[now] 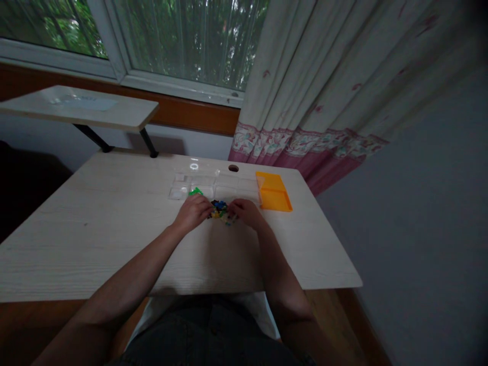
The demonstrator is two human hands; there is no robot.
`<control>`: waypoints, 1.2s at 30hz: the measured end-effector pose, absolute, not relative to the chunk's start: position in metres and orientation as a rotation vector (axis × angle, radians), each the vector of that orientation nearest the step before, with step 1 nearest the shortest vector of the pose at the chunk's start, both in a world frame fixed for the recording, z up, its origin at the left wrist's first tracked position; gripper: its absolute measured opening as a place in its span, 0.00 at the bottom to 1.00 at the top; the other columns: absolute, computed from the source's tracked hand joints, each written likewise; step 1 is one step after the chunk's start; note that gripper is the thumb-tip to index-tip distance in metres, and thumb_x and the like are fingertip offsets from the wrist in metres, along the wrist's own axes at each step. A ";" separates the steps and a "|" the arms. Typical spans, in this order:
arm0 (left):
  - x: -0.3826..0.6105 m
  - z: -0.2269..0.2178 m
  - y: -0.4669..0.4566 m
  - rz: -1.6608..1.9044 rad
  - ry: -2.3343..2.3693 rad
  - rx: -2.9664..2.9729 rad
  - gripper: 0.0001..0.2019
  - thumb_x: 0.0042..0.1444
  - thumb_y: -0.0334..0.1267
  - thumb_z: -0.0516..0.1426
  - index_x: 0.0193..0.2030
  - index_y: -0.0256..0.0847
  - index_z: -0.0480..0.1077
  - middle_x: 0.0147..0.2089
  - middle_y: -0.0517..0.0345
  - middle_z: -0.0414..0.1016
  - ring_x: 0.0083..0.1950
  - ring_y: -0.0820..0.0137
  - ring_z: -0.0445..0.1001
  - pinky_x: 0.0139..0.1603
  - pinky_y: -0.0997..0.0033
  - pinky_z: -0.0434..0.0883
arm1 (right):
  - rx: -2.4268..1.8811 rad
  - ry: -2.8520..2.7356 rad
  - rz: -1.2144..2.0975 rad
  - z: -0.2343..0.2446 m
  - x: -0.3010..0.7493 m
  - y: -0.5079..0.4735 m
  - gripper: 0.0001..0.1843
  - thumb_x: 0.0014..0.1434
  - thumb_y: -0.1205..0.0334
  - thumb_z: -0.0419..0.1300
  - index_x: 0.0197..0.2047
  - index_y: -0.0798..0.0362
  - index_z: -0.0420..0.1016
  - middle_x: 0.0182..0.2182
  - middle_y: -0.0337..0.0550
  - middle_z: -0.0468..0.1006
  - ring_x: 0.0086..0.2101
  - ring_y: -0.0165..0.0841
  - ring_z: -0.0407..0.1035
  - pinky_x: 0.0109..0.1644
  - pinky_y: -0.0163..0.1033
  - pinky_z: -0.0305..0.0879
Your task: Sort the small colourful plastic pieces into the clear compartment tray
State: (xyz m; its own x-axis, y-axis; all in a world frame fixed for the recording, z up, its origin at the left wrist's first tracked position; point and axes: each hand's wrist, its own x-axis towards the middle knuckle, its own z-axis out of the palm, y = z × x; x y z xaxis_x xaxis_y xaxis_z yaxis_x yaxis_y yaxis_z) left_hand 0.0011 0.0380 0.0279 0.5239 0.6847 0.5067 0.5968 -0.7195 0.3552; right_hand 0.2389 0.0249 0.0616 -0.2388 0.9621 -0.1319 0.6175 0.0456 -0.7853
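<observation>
A small heap of mixed coloured pieces [218, 213], blue, black, yellow, white and green, lies on the table between my hands; the pieces are too small to name surely. My left hand [194, 211] is at the heap's left edge, its fingers bent and closed together. At the right edge, my right hand [246, 211] has thumb and fingers drawn together in a pinch. What either hand holds, if anything, is hidden. Bright green pieces [195, 191] lie just beyond my left hand, in or against a clear plastic tray [226, 188] with compartments.
An orange two-part plastic case [275, 192] rests right of the clear tray. The pale wooden table [114, 229] has a cable hole [233, 168] near its back edge. A raised shelf [125, 114] stands at the back left. Curtains [297, 122] hang behind the table's right side.
</observation>
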 end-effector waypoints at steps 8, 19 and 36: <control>-0.003 0.021 0.043 1.042 1.131 2.606 0.12 0.65 0.43 0.54 0.42 0.40 0.77 0.39 0.52 0.76 0.43 0.64 0.70 0.47 0.61 0.68 | -1.630 -1.572 1.823 0.065 0.241 0.015 0.18 0.68 0.57 0.51 0.29 0.57 0.69 0.23 0.44 0.80 0.24 0.29 0.75 0.28 0.31 0.72; -0.003 0.021 0.044 1.072 1.093 2.617 0.11 0.64 0.43 0.56 0.41 0.41 0.77 0.38 0.53 0.77 0.43 0.64 0.71 0.48 0.61 0.69 | -1.544 -1.492 1.393 0.052 0.236 0.026 0.16 0.65 0.55 0.54 0.30 0.54 0.71 0.26 0.43 0.80 0.23 0.29 0.73 0.26 0.32 0.70; -0.004 0.022 0.042 1.053 1.159 2.577 0.08 0.60 0.42 0.59 0.40 0.41 0.75 0.37 0.53 0.75 0.43 0.63 0.70 0.47 0.61 0.68 | -1.651 -2.275 0.574 0.055 0.230 0.021 0.12 0.58 0.66 0.60 0.45 0.51 0.80 0.39 0.41 0.77 0.38 0.31 0.70 0.43 0.33 0.62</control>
State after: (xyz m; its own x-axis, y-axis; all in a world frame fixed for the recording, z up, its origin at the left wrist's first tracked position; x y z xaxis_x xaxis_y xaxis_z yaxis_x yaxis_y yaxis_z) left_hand -0.0041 0.0424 0.0215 0.4626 0.6983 0.5462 0.6102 -0.6978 0.3752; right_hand 0.2298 0.0209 0.0547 -0.3131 0.9496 -0.0123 0.8417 0.2715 -0.4667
